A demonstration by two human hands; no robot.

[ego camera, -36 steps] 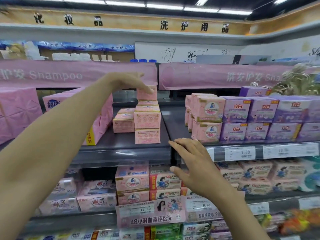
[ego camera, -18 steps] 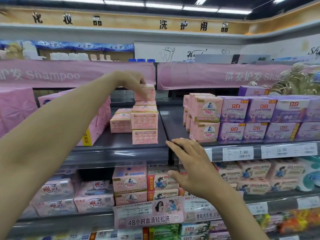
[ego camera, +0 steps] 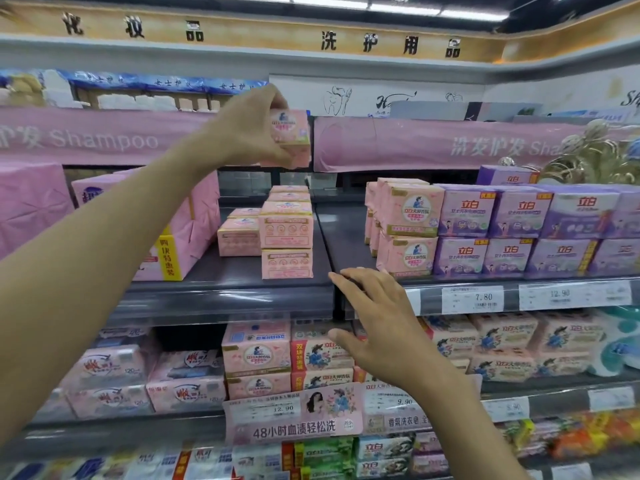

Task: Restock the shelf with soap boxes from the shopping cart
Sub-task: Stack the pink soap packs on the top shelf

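Above the short stack (ego camera: 286,233) of pink boxes on the dark shelf (ego camera: 225,292), one pink soap box (ego camera: 291,136) hangs in the air, level with the pink banner (ego camera: 86,140) and clear of everything below it. It looks like a small, stiff carton with square corners and a printed, slightly glossy skin. My judgement is that it is dense for its size but easy for one hand, hard enough to pinch firmly, and a little prone to sliding if held only by the tips. The flat opposite faces are the sensible places to hold it; the corners would dent if knocked against the stack.

The left hand (ego camera: 249,129) holds it that way, with the fingers (ego camera: 270,97) curled over the top and the thumb under the lower edge, so the printed front faces out. Its arm reaches up and forward from the lower left, nearly straight, with the wrist bent down over the box.

The right hand (ego camera: 377,327) holds nothing. Its fingers are spread and relaxed, palm towards the shelves, just in front of the shelf's front lip beside the price tags (ego camera: 472,299); whether it touches the lip I cannot tell. Further right stand pink packs (ego camera: 408,230) and then purple packs (ego camera: 519,230). No shopping cart is in view.
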